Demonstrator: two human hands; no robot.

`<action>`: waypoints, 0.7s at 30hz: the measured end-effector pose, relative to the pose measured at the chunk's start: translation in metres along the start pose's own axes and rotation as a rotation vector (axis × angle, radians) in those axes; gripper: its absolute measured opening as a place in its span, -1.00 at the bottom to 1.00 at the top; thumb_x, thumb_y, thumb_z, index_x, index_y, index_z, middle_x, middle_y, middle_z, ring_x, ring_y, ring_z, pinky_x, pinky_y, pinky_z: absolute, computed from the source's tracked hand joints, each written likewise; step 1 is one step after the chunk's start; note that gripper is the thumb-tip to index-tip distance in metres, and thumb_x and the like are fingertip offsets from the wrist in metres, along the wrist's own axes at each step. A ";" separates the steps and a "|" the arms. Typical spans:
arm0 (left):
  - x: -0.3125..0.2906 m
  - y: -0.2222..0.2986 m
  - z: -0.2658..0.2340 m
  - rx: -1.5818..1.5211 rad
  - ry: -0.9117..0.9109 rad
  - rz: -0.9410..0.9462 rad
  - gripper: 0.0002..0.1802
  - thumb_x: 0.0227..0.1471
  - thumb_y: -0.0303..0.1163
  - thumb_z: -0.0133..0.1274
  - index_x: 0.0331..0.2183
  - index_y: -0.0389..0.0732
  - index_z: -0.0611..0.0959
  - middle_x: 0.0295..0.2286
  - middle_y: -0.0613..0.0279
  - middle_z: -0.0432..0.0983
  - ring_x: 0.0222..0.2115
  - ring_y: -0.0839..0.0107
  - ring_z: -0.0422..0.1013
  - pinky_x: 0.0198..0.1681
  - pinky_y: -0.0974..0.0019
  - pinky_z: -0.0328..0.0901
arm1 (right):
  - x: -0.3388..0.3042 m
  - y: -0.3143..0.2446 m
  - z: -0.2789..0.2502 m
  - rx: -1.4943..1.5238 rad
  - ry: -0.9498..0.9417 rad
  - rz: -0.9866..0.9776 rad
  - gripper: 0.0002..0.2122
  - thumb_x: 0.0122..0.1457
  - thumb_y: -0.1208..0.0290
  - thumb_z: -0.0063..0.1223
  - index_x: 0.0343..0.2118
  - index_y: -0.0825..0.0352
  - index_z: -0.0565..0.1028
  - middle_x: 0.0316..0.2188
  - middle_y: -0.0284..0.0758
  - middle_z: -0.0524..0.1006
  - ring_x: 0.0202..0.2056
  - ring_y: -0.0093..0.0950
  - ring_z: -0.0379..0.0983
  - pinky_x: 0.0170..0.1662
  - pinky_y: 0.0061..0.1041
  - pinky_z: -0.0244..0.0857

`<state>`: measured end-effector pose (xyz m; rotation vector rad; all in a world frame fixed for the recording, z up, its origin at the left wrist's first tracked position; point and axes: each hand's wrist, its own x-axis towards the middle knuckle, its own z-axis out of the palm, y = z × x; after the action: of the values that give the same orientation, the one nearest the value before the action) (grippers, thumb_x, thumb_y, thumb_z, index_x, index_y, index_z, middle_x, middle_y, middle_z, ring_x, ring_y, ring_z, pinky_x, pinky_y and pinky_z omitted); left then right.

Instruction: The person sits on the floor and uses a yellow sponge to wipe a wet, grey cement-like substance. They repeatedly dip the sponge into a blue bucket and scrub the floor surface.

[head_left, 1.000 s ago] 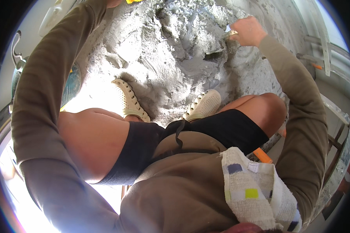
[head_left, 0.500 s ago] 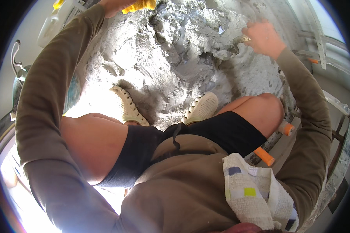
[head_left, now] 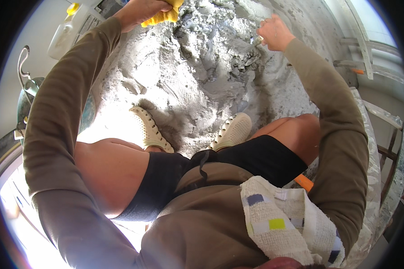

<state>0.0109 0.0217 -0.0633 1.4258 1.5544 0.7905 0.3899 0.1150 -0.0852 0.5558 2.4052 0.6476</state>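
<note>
Yellow cloth (head_left: pixel 165 16) cropped, orange bar (head_left: pixel 304 182) partly hidden

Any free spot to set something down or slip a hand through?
Smeared ground between right sleeve and right knee looks free; a hand might pass between the cream clogs. Crowded: top, with left hand, yellow cloth, grey heap, right hand; left edge, jug, teal container; right edge, rails.

Glare bleaches the left side of the grey mix (head_left: pixel 166 76) and the frame's lower left, while fisheye edges curve into black.
</note>
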 end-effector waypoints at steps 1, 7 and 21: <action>0.000 -0.002 0.001 0.009 0.021 0.008 -0.58 -0.12 -0.53 0.24 -0.14 -0.32 0.56 -0.32 0.13 0.58 -0.34 0.37 0.51 -0.31 0.29 0.42 | -0.002 0.000 -0.004 -0.021 0.050 -0.006 -0.85 -0.03 0.21 0.34 -0.44 0.10 0.62 -0.37 -0.42 0.59 -0.19 -0.43 0.55 0.01 -0.36 0.19; -0.001 0.013 0.009 0.024 0.048 -0.013 -0.58 -0.11 -0.55 0.23 -0.13 -0.31 0.55 -0.30 0.14 0.57 -0.31 0.36 0.50 -0.27 0.28 0.43 | -0.002 0.007 -0.028 -0.008 0.184 -0.029 -0.81 -0.10 0.31 0.32 -0.37 0.15 0.61 -0.37 -0.33 0.55 -0.21 -0.33 0.48 -0.05 -0.23 0.21; 0.011 -0.027 0.010 -0.017 -0.057 0.124 -0.60 0.01 -0.38 0.18 -0.10 -0.29 0.51 -0.29 0.15 0.55 -0.33 0.41 0.50 -0.28 0.34 0.41 | -0.034 0.045 -0.010 -0.075 -0.033 0.162 -0.85 -0.02 0.33 0.28 -0.34 0.06 0.60 -0.32 -0.44 0.54 -0.09 -0.48 0.45 0.02 -0.32 0.12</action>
<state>0.0086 0.0274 -0.0933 1.5306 1.4240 0.8272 0.4199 0.1297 -0.0384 0.7290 2.3118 0.7877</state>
